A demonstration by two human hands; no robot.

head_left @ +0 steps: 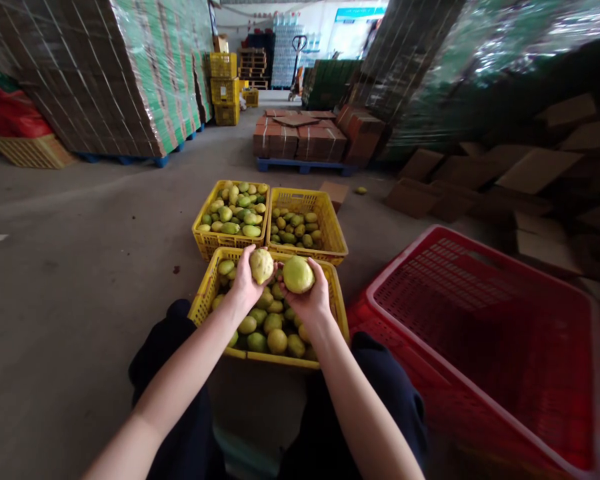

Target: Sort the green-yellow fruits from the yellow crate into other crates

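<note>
My left hand (249, 279) is closed around a yellow lemon (261, 266) with a pointed end and dark blemishes. In my right hand (314, 297) rests a rounder, yellow-green lemon (298, 275), with the fingers curled about it. Both hands are side by side above the near yellow crate (280, 361), which holds many green and yellow lemons (273, 323). Behind it stand a fuller yellow crate (203, 240) on the left and a partly filled yellow crate (336, 235) on the right, both with similar fruit.
A large red plastic crate (405, 347) stands at my right. Flattened and open cardboard boxes (535, 170) lie behind it. Further off, a blue pallet (305, 167) bears brown cartons (300, 141). Wrapped stacks rise on both sides, and one fruit (361, 191) lies on the floor.
</note>
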